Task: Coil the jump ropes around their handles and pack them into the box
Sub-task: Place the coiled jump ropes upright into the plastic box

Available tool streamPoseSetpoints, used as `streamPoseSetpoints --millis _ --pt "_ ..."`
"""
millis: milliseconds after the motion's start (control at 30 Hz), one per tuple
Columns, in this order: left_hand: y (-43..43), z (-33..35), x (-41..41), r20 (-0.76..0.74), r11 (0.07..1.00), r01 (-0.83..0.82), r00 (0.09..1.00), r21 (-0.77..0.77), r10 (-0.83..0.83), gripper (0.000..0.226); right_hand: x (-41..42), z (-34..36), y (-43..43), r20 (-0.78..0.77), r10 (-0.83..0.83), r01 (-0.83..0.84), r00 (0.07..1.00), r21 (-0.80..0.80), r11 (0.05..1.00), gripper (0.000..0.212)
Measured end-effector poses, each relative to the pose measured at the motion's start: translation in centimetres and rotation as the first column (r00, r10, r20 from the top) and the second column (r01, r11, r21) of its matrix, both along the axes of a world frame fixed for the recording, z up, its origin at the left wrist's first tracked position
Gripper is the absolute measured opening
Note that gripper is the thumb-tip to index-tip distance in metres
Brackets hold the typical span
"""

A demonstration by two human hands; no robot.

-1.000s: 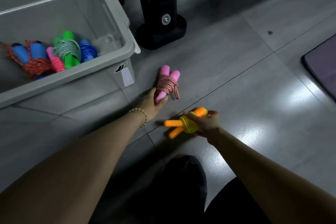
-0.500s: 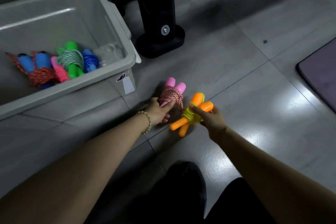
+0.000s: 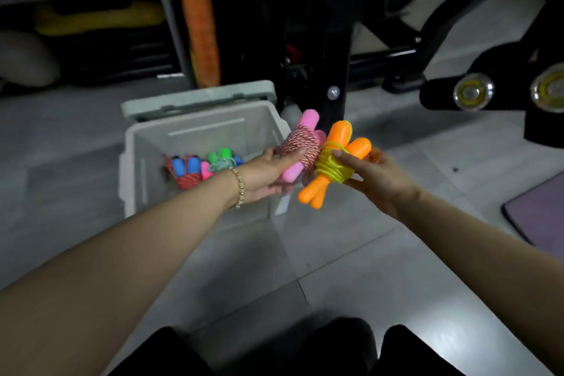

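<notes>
My left hand [image 3: 265, 174] grips a pink-handled jump rope [image 3: 300, 143] wound with red-and-white cord, held in the air by the grey box's right rim. My right hand [image 3: 377, 175] grips an orange-handled jump rope [image 3: 334, 162] bound with yellow cord, right beside the pink one and touching it. The grey plastic box [image 3: 195, 131] stands open on the floor behind my left hand. Inside it lie a blue-handled rope with red cord [image 3: 185, 172], a pink handle [image 3: 206, 170], and a green-handled rope [image 3: 222, 159].
A black machine post [image 3: 331, 70] rises just behind the box's right corner. A black base with wheels [image 3: 476, 91] sits at the right. A purple mat [image 3: 540, 210] lies at the right edge. Grey tiled floor [image 3: 351, 253] spreads below my arms.
Both hands have lifted their rope bundles off the floor and brought them together beside the box. The view has tilted up, so the box now appears farther away.
</notes>
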State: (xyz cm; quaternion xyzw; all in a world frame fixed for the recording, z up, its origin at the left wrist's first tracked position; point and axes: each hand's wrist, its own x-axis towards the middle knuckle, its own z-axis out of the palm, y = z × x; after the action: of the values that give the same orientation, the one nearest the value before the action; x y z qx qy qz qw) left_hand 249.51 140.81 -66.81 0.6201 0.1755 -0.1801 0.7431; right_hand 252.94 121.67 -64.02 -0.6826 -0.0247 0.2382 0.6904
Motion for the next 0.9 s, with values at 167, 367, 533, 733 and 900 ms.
streamPoseSetpoints --millis 167,367,533,733,900 --pt "7.3 2.8 -3.2 0.03 0.991 -0.115 0.993 -0.067 0.118 0.032 -1.4 2.2 7.8 0.059 0.124 -0.125 0.99 0.02 0.992 0.008" --pt "14.6 0.9 -5.9 0.019 0.951 -0.306 0.951 -0.052 0.307 0.021 0.5 0.3 14.0 0.119 0.112 -0.109 0.987 -0.036 0.993 0.014" --pt "18.6 -3.5 -5.6 -0.081 0.915 -0.403 0.913 -0.022 0.4 0.041 4.2 -3.7 16.0 0.152 0.139 -0.115 0.978 -0.158 0.981 0.023" --pt "20.2 -9.9 -3.4 -0.11 0.908 -0.393 0.906 0.142 0.409 0.067 8.7 -10.8 18.6 0.112 0.188 -0.134 0.976 -0.372 0.919 0.051" --pt "20.8 -14.3 0.0 -0.091 0.876 -0.443 0.881 0.19 0.465 0.046 11.1 -15.1 20.3 0.113 0.154 -0.084 0.982 -0.469 0.879 0.045"
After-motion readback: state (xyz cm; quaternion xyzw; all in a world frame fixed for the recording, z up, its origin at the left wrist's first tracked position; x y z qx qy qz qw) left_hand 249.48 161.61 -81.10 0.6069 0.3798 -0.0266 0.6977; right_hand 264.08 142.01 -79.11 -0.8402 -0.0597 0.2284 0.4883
